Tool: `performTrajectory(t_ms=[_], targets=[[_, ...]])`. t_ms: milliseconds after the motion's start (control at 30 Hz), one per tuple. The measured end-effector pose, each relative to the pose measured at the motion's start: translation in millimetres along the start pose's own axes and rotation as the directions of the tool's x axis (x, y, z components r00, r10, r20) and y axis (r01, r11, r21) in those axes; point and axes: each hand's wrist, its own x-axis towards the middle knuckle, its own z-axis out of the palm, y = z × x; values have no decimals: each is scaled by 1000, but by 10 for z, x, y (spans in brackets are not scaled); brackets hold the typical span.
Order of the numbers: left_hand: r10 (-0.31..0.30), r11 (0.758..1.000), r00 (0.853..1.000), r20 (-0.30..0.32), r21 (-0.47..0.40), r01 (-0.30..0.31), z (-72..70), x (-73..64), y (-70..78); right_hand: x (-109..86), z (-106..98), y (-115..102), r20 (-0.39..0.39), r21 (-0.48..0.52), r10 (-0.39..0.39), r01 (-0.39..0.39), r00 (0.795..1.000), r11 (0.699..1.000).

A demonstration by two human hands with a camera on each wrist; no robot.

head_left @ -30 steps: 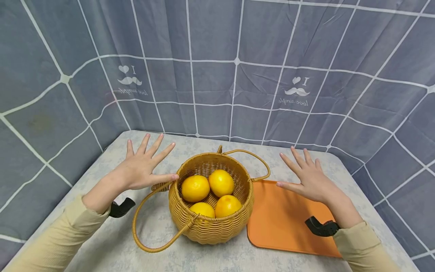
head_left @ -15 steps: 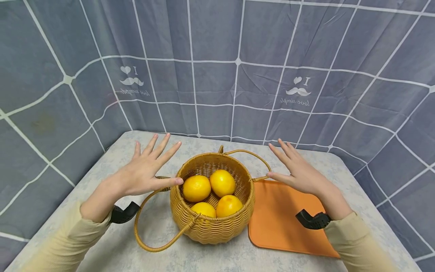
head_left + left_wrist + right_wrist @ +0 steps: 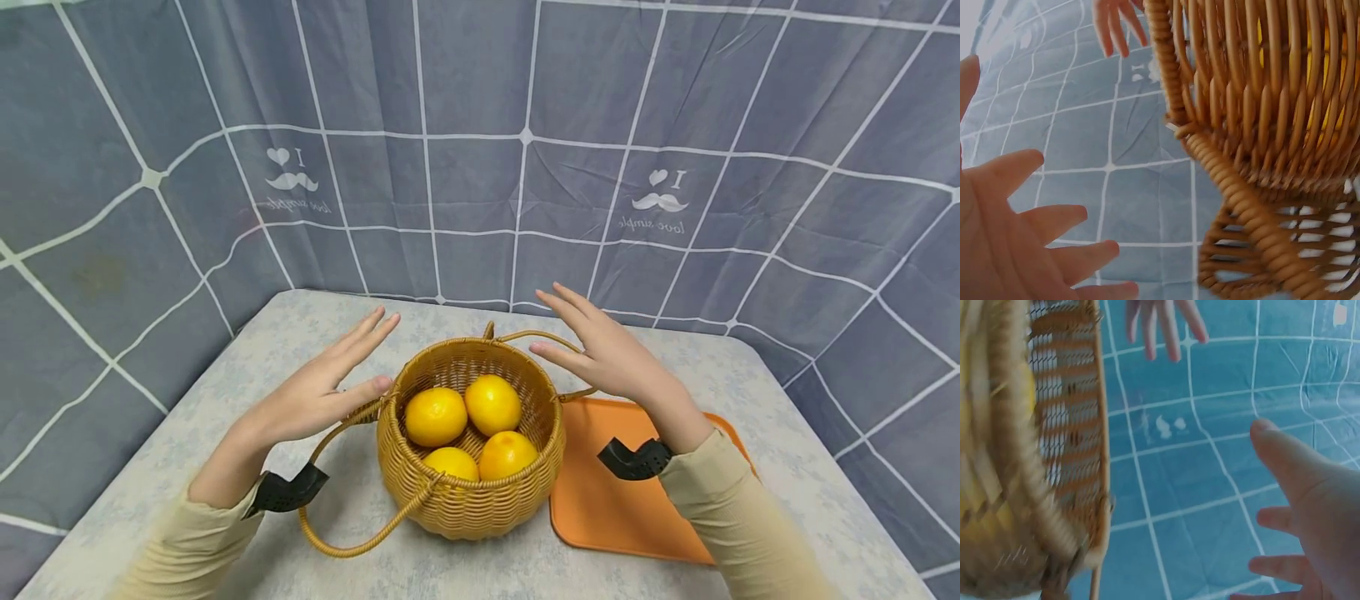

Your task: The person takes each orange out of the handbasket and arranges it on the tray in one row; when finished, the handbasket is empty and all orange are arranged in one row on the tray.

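A round wicker basket (image 3: 472,510) stands mid-table with several yellow lemons (image 3: 435,417) inside. My left hand (image 3: 322,392) is held at the basket's left rim, fingers straight and thumb apart, holding nothing; whether the thumb touches the rim I cannot tell. Over the right back rim hovers my right hand (image 3: 607,346), its fingers straight and also without anything in them. In the left wrist view the spread left hand (image 3: 1029,231) is beside the woven wall (image 3: 1260,81). The right wrist view has the right hand (image 3: 1316,512) apart from the basket, which is blurred there.
One loop handle (image 3: 352,546) droops to the basket's left front, the other (image 3: 543,335) leans out to the right back. An orange mat (image 3: 622,508) lies to the right on the pale patterned table (image 3: 525,575). Grey-blue checked curtains (image 3: 472,183) enclose the table.
The right hand has moved left from over the orange mat to the basket's right back rim. My left hand has turned more edge-on, its fingers closer together. The basket and lemons have stayed put.
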Motion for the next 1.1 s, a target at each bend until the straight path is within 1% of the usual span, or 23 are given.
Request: performTrajectory(t_ms=[100,167,267,333,400,467,533,633,700,800,867,933,1033,1100], targets=[[27,997,998,-52,-75,-31,47,9,-43,110,-7,-85,1,30,-40,40,999,999],[42,988,996,-82,-144,-54,86,11,-78,188,-7,-140,6,77,-74,73,997,994],[28,966,994,-107,-254,-54,150,-6,-133,309,11,-212,24,175,-122,116,992,978],[2,941,993,-120,-335,-42,189,-24,-161,390,31,-260,45,250,-147,131,988,959],[-32,919,991,-133,-394,-23,223,-34,-180,469,53,-306,76,320,-169,137,983,937],[-51,897,988,-144,-442,-18,254,-28,-192,549,83,-344,105,406,-194,136,975,904],[-65,879,987,-147,-476,-13,284,-11,-197,627,121,-372,138,484,-217,125,966,866],[-90,859,986,-144,-512,4,327,14,-198,734,202,-398,183,594,-257,101,949,798],[-119,850,982,-145,-527,25,352,23,-199,794,265,-410,218,648,-285,80,934,758],[-166,842,974,-151,-535,61,381,30,-212,866,374,-417,266,728,-341,45,902,684],[-196,849,969,-149,-520,91,394,29,-231,901,450,-414,296,769,-384,21,875,639],[-208,861,967,-144,-497,111,405,29,-257,925,525,-408,322,805,-425,-8,846,594],[-221,878,966,-136,-458,137,426,31,-293,943,627,-387,358,836,-473,-50,805,547],[-228,882,965,-132,-448,147,445,41,-310,945,677,-369,383,836,-481,-75,789,543]])
